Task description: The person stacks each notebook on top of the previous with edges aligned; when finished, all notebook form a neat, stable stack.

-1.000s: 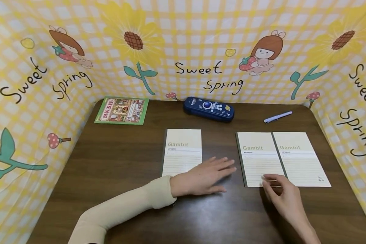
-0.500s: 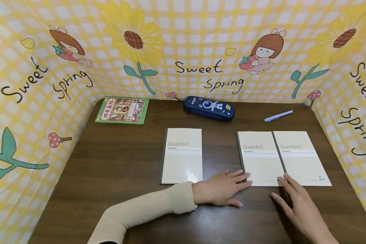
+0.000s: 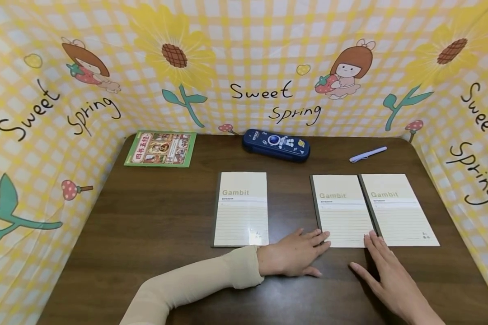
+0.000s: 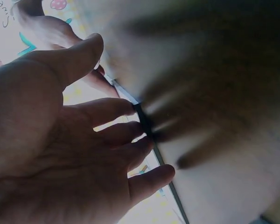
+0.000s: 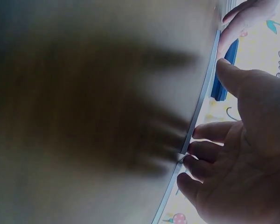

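Beige-sleeved left hand [image 3: 296, 253] has moved rightward, touching the middle notebook [image 3: 343, 214].

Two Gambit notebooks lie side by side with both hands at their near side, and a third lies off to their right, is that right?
Not quite: the head view shows the third notebook lying to the left of the pair. The rest holds: the pair lies side by side, with the left hand and right hand at its near side.

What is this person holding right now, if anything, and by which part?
Nothing is gripped. The left hand only touches the middle Gambit notebook at its lower left corner; the right hand touches near its lower right corner.
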Action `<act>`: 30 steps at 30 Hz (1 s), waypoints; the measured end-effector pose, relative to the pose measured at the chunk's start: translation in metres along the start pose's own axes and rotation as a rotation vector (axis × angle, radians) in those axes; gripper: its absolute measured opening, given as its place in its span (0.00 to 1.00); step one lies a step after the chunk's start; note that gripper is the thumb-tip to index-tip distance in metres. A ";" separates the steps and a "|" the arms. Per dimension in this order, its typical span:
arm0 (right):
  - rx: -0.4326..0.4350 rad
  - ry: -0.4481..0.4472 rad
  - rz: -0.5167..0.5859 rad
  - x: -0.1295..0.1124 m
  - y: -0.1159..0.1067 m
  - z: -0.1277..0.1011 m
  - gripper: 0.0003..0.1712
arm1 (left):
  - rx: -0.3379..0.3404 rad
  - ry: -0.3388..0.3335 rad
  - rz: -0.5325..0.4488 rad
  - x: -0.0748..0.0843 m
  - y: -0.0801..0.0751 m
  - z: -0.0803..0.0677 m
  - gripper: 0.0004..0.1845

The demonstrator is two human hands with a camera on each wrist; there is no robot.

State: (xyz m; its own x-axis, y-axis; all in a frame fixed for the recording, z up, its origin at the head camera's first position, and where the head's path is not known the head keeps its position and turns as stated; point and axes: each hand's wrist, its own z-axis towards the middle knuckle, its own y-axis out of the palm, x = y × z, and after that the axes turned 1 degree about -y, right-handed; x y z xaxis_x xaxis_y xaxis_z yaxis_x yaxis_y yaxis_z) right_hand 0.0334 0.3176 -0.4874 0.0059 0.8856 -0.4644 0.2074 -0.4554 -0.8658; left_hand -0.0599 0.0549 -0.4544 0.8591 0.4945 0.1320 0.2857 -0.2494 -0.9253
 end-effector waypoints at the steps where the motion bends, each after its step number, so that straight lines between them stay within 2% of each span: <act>1: -0.001 -0.003 -0.008 -0.002 0.001 0.000 0.54 | -0.004 -0.003 -0.006 0.000 0.000 -0.002 0.42; 10: 0.005 -0.059 -0.071 -0.023 0.012 -0.001 0.54 | -0.029 -0.025 -0.029 -0.006 0.002 -0.023 0.41; 17: 0.043 -0.124 -0.057 -0.035 0.020 -0.002 0.51 | 0.002 -0.030 -0.056 -0.009 0.007 -0.044 0.40; 21: 0.101 -0.160 -0.045 -0.037 0.019 0.000 0.46 | 0.032 -0.031 -0.140 -0.012 0.011 -0.047 0.40; 23: 0.158 -0.189 -0.021 -0.038 0.018 0.002 0.43 | 0.071 -0.038 -0.219 -0.013 0.013 -0.047 0.39; 25: 0.202 -0.195 0.016 -0.039 0.015 0.006 0.41 | 0.132 -0.073 -0.348 -0.014 0.015 -0.045 0.40; 27: 0.237 -0.182 0.061 -0.039 0.011 0.012 0.41 | 0.201 -0.136 -0.510 -0.014 0.017 -0.043 0.41; 30: 0.242 -0.114 0.137 -0.040 0.002 0.021 0.43 | 0.327 -0.249 -0.766 -0.014 0.017 -0.036 0.43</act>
State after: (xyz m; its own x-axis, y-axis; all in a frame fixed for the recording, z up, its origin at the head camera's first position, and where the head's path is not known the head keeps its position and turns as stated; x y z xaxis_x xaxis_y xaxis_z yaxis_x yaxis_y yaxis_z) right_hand 0.0135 0.2791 -0.4747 -0.0950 0.8046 -0.5862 -0.0272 -0.5908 -0.8064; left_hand -0.0512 0.0136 -0.4594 0.3517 0.6057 0.7137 0.5782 0.4590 -0.6745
